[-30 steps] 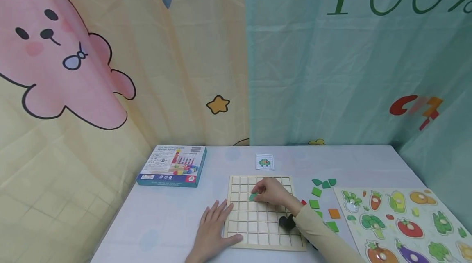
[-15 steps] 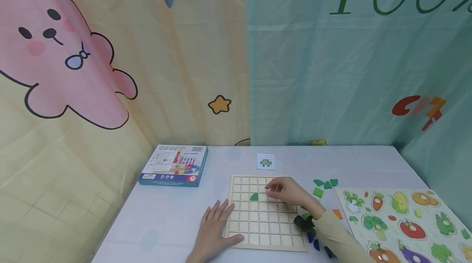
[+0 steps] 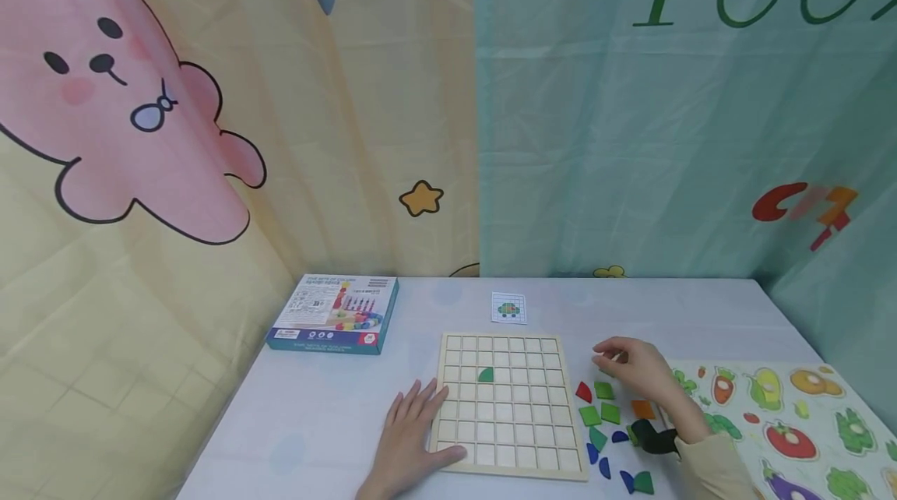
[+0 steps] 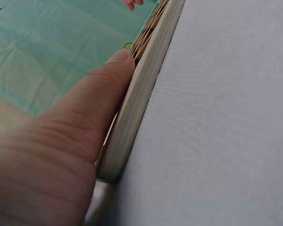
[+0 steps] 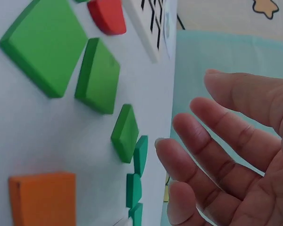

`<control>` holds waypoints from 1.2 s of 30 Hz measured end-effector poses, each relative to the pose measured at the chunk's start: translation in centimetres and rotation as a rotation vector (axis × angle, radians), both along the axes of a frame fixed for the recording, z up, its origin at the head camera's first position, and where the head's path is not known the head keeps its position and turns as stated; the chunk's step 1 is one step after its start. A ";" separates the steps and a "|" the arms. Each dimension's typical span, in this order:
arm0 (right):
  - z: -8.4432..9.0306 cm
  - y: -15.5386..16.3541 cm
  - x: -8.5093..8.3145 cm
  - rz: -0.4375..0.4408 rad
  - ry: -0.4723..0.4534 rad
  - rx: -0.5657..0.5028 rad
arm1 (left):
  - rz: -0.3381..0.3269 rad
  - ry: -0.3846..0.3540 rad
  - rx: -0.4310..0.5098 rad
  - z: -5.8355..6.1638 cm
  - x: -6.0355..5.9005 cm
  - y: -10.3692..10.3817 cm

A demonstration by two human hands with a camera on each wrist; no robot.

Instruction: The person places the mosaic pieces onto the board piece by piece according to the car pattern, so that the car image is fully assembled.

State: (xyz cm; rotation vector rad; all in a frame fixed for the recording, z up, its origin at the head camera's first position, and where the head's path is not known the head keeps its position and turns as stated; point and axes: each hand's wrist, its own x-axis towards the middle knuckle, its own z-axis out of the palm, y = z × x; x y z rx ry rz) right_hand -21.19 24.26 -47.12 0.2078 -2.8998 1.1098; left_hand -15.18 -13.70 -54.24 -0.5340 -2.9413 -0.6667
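Observation:
A wooden grid board [image 3: 515,412] lies on the table with one dark green quarter-circle tile [image 3: 487,375] in a cell of its upper part. My left hand [image 3: 409,438] rests spread at the board's left edge; in the left wrist view the thumb [image 4: 94,101] presses along the wooden rim [image 4: 132,113]. My right hand [image 3: 641,371] hovers right of the board over the loose tiles, its fingers loosely bent and holding nothing. Beneath it are green square tiles [image 5: 47,44], an orange square tile [image 5: 43,200] and small dark green tiles [image 5: 134,190].
A red quarter-circle tile [image 3: 584,392] and several blue tiles [image 3: 605,468] lie beside the board's right edge. Behind the board is a small pattern card [image 3: 508,308]. A flat box [image 3: 332,313] stands back left, and a vegetable-picture sheet [image 3: 785,406] covers the right side.
My right hand let go of the dark green quarter-circle tile on the board, then moved right to above the loose tiles. The left hand stays at the board's edge.

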 end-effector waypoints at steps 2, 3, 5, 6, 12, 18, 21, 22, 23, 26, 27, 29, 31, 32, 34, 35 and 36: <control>-0.1 0.6 0.3 -0.025 0.006 0.025 | 0.002 -0.004 -0.003 0.0 0.0 0.0; -0.2 0.9 0.3 -0.034 0.003 0.038 | 0.002 -0.005 -0.002 0.1 0.0 0.0; -0.3 1.3 0.4 -0.052 -0.008 0.063 | 0.002 -0.007 -0.004 0.0 0.0 0.0; -0.4 1.5 0.5 -0.064 -0.018 0.077 | 0.000 -0.008 -0.004 0.0 0.0 0.0; -0.7 2.2 0.3 -0.076 -0.084 0.128 | -0.004 -0.003 -0.005 -0.1 0.0 0.0; -1.4 2.3 0.2 -0.072 -0.090 0.163 | -0.003 0.003 -0.012 -0.2 -0.1 0.0; -1.6 2.3 0.0 -0.086 -0.087 0.169 | -0.002 -0.001 -0.014 -0.2 -0.1 0.0; -1.6 2.3 0.0 -0.093 -0.087 0.167 | -0.001 -0.004 -0.014 -0.2 -0.1 0.0; -1.7 2.3 0.0 -0.099 -0.085 0.165 | -0.001 -0.006 -0.014 -0.2 -0.1 0.0; -1.9 2.2 -0.1 -0.113 -0.081 0.154 | -0.001 -0.011 -0.014 -0.1 -0.1 0.0; -1.9 2.2 -0.2 -0.116 -0.081 0.152 | 0.000 -0.011 -0.014 -0.1 -0.1 0.0; -1.9 2.2 -0.2 -0.119 -0.078 0.149 | -0.001 -0.006 -0.011 -0.2 -0.1 0.0; -2.0 2.1 -0.2 -0.118 -0.065 0.153 | 0.000 0.000 -0.012 -0.2 -0.1 0.0; -1.9 2.0 -0.2 -0.119 -0.056 0.154 | 0.000 0.003 -0.012 -0.2 -0.1 0.0; -1.9 1.9 -0.1 -0.125 -0.036 0.149 | 0.000 0.004 -0.013 -0.3 -0.1 0.0; -1.9 1.8 -0.1 -0.128 -0.026 0.145 | 0.000 0.005 -0.012 -0.3 -0.1 0.0; -1.9 1.7 -0.1 -0.131 -0.020 0.138 | 0.000 0.005 -0.015 -0.3 -0.1 0.0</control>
